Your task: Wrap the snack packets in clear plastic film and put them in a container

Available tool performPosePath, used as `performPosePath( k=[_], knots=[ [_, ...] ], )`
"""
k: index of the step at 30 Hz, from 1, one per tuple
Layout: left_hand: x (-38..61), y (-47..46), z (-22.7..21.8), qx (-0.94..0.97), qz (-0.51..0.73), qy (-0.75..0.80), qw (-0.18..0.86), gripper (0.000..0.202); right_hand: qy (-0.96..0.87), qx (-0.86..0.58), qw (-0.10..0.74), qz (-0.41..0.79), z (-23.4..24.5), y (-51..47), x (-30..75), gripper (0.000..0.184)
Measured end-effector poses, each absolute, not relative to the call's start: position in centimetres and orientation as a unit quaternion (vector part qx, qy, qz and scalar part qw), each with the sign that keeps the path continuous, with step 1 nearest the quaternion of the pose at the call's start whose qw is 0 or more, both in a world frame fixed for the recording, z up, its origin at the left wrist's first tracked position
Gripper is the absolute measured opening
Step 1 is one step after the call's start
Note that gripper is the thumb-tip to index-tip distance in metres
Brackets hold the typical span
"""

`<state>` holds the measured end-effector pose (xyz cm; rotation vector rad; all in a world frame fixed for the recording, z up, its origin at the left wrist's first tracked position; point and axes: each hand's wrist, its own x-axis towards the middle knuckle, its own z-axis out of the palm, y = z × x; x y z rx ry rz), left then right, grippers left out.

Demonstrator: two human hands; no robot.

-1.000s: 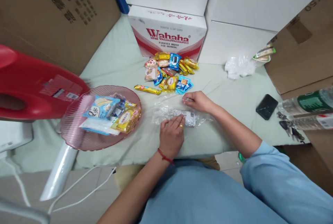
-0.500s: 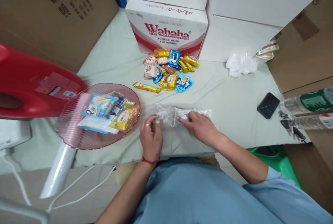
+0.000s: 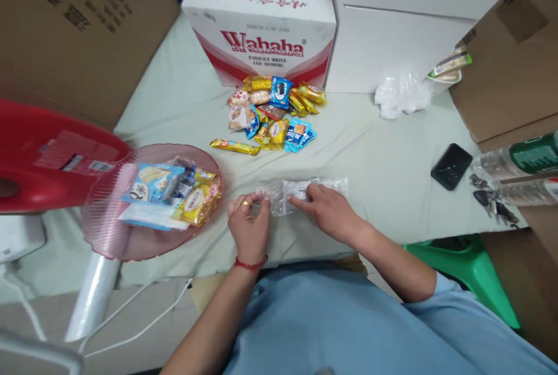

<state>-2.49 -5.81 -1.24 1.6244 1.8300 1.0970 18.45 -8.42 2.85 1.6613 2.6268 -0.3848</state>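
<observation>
A clear plastic bag (image 3: 275, 193) with a printed white label lies flat on the cloth in front of me. My left hand (image 3: 249, 221), wearing a ring and a red wrist cord, pinches the bag's left end between thumb and fingers. My right hand (image 3: 329, 212) rests on the labelled part, its index finger stretched out over the print and the other fingers partly hidden. To the left, a pink ribbed plate (image 3: 107, 221) holds several wrapped snacks, among them a light blue packet (image 3: 154, 180) and a yellow one (image 3: 196, 203).
A pile of wrapped snacks (image 3: 270, 113) lies before a Wahaha water carton (image 3: 261, 43). At the right are crumpled clear plastic (image 3: 403, 96), a black phone-like object (image 3: 451, 165), keys (image 3: 492, 203) and bottles (image 3: 518, 160). A red plastic object (image 3: 52, 157) stands left; a green stool (image 3: 479, 276) sits below.
My left fingers have closed more tightly at the bag's left end. My right hand stays on the label. The view has shifted slightly, so most things appear further left.
</observation>
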Motion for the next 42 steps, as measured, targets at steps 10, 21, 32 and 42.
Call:
performPosePath(
  k=[10, 21, 32, 42],
  knots=[
    [1.4, -6.6, 0.5, 0.794, 0.323, 0.451, 0.249, 0.036, 0.830, 0.503, -0.123, -0.205, 1.3, -9.8, 19.9, 0.035],
    [1.6, -8.9, -1.3, 0.879, 0.155, 0.449, 0.046, 0.054, 0.615, 0.729, -0.258, -0.157, 0.2, -9.9, 25.9, 0.049],
    [1.6, -8.6, -2.0, 0.864, 0.187, 0.455, 0.103, 0.057, 0.608, 0.663, -0.262, -0.350, 4.1, -7.5, 24.1, 0.023],
    [0.1, -7.8, -2.9, 0.883, 0.226, 0.388, 0.137, 0.048, 0.712, 0.666, -0.119, -0.188, 2.8, -4.4, 14.7, 0.015]
  ],
)
